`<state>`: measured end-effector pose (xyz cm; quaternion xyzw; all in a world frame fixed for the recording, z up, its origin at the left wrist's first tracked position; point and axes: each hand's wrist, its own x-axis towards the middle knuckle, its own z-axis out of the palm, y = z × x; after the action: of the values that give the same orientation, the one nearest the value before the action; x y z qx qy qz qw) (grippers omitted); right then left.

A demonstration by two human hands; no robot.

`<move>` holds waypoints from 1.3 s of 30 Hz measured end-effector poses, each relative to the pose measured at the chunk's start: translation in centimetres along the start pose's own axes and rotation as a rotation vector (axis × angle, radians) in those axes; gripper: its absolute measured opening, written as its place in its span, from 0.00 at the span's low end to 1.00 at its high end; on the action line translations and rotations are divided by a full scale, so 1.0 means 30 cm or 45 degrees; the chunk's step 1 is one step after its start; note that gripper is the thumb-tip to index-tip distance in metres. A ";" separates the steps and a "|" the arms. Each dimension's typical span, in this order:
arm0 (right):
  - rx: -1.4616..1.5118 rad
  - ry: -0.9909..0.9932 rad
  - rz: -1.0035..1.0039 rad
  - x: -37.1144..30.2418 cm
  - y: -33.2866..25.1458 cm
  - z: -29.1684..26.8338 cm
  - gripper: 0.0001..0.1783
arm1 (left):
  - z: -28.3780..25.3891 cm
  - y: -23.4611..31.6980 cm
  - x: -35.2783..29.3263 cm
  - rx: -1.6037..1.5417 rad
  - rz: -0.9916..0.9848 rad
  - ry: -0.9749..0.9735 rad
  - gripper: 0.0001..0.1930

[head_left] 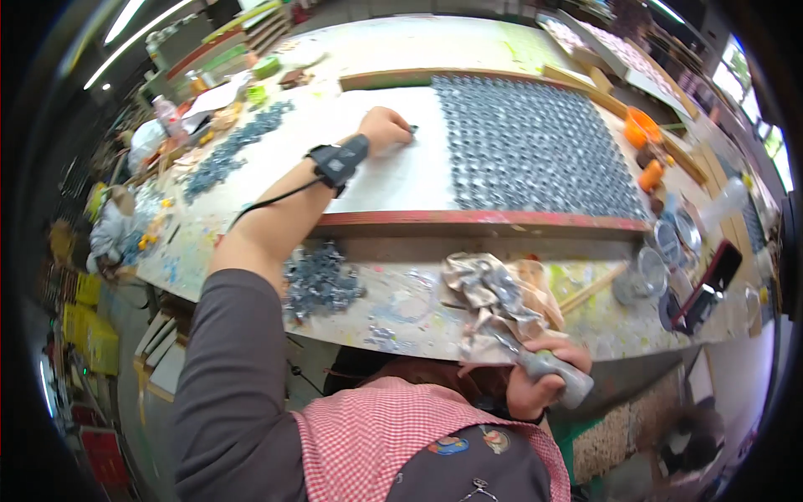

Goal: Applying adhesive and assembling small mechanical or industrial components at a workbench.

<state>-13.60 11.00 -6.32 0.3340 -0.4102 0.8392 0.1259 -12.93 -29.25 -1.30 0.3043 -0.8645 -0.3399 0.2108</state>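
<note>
My left hand reaches over a white panel, its fingers closed on a small dark blue-grey piece. To the right of that hand, the panel carries dense rows of similar blue-grey pieces. Close to my body, at the table's front edge, my right hand is wrapped round a grey squeeze bottle, whose narrow nozzle points up and left. A crumpled, stained cloth lies just beyond the nozzle. Loose blue-grey pieces are heaped in a pile beneath my left forearm.
Wooden strips edge the panel, with a red-topped one in front. More loose pieces lie left of it. At right stand an orange cup, clear plastic cups and a phone on a stand. A plastic bottle is far left.
</note>
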 end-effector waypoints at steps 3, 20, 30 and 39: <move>-0.159 -0.030 -0.026 -0.016 -0.007 -0.015 0.25 | 0.016 -0.042 0.012 0.037 -0.030 0.001 0.11; -0.065 0.047 -0.110 -0.010 0.017 0.012 0.27 | -0.099 -0.103 0.298 0.664 0.120 0.281 0.10; -0.030 -0.032 -0.220 0.014 0.028 -0.019 0.22 | 0.119 -0.079 0.496 0.675 -0.058 0.492 0.08; -0.092 -0.115 -0.041 -0.002 0.004 -0.047 0.24 | 0.131 -0.125 0.557 0.627 -0.087 0.487 0.08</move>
<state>-14.27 12.01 -7.05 0.3735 -0.4400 0.8057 0.1329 -25.88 -40.83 -4.02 0.4335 -0.8547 -0.0638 0.2782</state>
